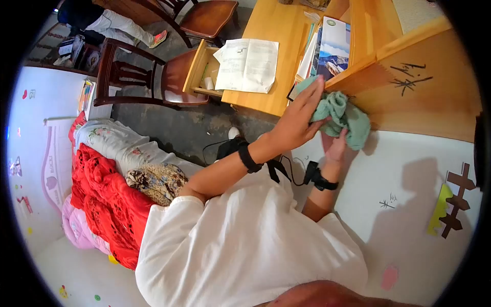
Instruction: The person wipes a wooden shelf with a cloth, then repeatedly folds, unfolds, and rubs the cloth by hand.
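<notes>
A crumpled green cloth (340,115) is bunched up in both of my hands, close to the edge of a wooden board (424,87). My left hand (299,115) presses along its near side, with long fingers reaching towards the board's end and the thumb against the folds. From below, my right hand (336,146) grips the lower part of the cloth, its thumb pointing up; its other fingers are partly hidden. Dark bands circle both wrists. Just beyond the cloth stand books and a booklet with a mountain picture (335,48).
An open booklet (248,65) lies across the wooden desk (255,105) and its pulled-out drawer (192,71). Dark wooden chairs (130,74) stand to the left. A bed holds red bedding (105,197). Another person's legs (115,25) show at top left. A white wall (368,179) is at right.
</notes>
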Available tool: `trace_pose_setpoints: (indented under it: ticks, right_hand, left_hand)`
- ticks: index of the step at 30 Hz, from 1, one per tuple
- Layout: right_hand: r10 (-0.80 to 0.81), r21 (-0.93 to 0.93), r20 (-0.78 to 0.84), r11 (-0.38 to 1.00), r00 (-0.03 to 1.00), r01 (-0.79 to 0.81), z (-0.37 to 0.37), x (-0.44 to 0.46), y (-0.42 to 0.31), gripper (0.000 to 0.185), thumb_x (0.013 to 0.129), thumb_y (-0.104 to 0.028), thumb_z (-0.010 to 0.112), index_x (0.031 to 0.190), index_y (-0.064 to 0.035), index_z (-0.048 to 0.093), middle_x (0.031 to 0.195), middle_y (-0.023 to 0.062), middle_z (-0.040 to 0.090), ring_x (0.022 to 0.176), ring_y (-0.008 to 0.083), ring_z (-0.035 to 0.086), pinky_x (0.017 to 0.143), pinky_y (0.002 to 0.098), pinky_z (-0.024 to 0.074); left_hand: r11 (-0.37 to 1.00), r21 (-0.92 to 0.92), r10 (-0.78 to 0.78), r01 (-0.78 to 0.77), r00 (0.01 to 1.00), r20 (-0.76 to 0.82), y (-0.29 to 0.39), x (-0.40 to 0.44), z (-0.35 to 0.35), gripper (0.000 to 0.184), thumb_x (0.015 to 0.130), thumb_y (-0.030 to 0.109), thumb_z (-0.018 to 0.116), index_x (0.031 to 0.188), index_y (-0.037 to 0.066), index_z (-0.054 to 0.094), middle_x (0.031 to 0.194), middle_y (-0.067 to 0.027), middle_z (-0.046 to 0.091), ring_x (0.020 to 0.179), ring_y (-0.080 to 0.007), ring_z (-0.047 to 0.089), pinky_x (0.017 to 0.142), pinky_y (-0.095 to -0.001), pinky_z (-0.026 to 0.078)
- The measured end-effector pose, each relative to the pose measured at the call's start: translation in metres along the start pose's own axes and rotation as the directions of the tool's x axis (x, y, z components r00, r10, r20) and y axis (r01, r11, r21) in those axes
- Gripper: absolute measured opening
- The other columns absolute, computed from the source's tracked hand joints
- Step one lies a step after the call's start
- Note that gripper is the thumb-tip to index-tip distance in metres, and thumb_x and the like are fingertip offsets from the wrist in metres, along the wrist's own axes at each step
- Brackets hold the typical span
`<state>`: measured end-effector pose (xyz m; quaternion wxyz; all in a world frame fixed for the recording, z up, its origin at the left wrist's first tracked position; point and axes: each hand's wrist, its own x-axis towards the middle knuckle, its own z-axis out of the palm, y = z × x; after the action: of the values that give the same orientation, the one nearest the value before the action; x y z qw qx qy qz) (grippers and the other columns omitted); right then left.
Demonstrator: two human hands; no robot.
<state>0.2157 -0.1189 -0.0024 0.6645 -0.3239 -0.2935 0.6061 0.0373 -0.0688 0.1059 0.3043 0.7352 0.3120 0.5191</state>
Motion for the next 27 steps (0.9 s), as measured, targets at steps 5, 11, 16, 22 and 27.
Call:
trace_pose_setpoints:
  ticks: [5, 11, 16, 22, 27]
  right_hand:
    - [0.263, -0.031, -0.091, 0.963, 0.961, -0.266, -0.017, -0.021, 0.054, 0.058, 0.100, -0.038, 0.043, 0.147, -0.0073, 0.026, 0.150, 0.0066, 0.031, 0.138, 0.0223, 0.030, 0.114, 0.0405, 0.0232]
    - [0.207, -0.170, 0.125, 0.968, 0.970, -0.185, 0.003, -0.039, 0.032, 0.060, 0.099, -0.037, 0.047, 0.147, -0.0078, 0.025, 0.151, 0.0041, 0.028, 0.138, 0.0197, 0.028, 0.115, 0.0353, 0.0201]
    - [0.135, -0.760, -0.095, 0.630, 0.986, -0.159, -0.035, -0.027, 0.079, 0.046, 0.096, -0.021, 0.057, 0.137, -0.0033, 0.044, 0.140, 0.0078, 0.046, 0.127, 0.0232, 0.041, 0.106, 0.0342, 0.0319]
    - [0.491, -0.851, -0.233, 0.315, 0.840, -0.420, -0.013, -0.057, 0.081, 0.058, 0.090, -0.039, 0.063, 0.133, -0.0032, 0.049, 0.141, 0.0102, 0.046, 0.129, 0.0242, 0.042, 0.105, 0.0347, 0.0323]
    - [0.542, -0.548, -0.279, 0.588, 0.792, -0.595, 0.045, -0.048, 0.124, 0.069, 0.091, -0.052, 0.055, 0.138, -0.0028, 0.043, 0.141, 0.0053, 0.043, 0.128, 0.0192, 0.039, 0.106, 0.0324, 0.0310]
  left_hand:
    - [0.929, -0.030, -0.365, 0.370, 0.924, 0.115, -0.050, -0.036, 0.006, 0.078, 0.077, 0.004, 0.070, 0.145, 0.002, 0.031, 0.139, -0.0227, 0.045, 0.125, -0.0370, 0.047, 0.102, -0.0375, 0.040]
    - [0.986, -0.100, -0.132, 0.133, 0.991, 0.023, 0.003, 0.001, -0.014, 0.082, 0.068, -0.006, 0.065, 0.144, 0.004, 0.035, 0.143, -0.0217, 0.040, 0.129, -0.0372, 0.042, 0.105, -0.0367, 0.039]
    - [0.967, -0.087, -0.227, 0.238, 0.967, 0.119, -0.045, -0.027, -0.015, 0.076, 0.069, -0.004, 0.064, 0.140, 0.003, 0.040, 0.137, -0.0214, 0.046, 0.122, -0.0361, 0.049, 0.101, -0.0370, 0.043]
    - [0.853, -0.095, -0.391, 0.514, 0.748, 0.536, -0.124, -0.106, -0.047, 0.058, 0.073, 0.001, 0.065, 0.129, 0.000, 0.051, 0.128, -0.0231, 0.052, 0.106, -0.0407, 0.057, 0.090, -0.0433, 0.048]
    - [0.896, -0.254, -0.210, 0.364, 0.852, 0.479, -0.153, -0.155, -0.097, 0.061, 0.070, 0.000, 0.069, 0.128, 0.001, 0.049, 0.137, -0.0214, 0.045, 0.117, -0.0408, 0.051, 0.097, -0.0437, 0.044]
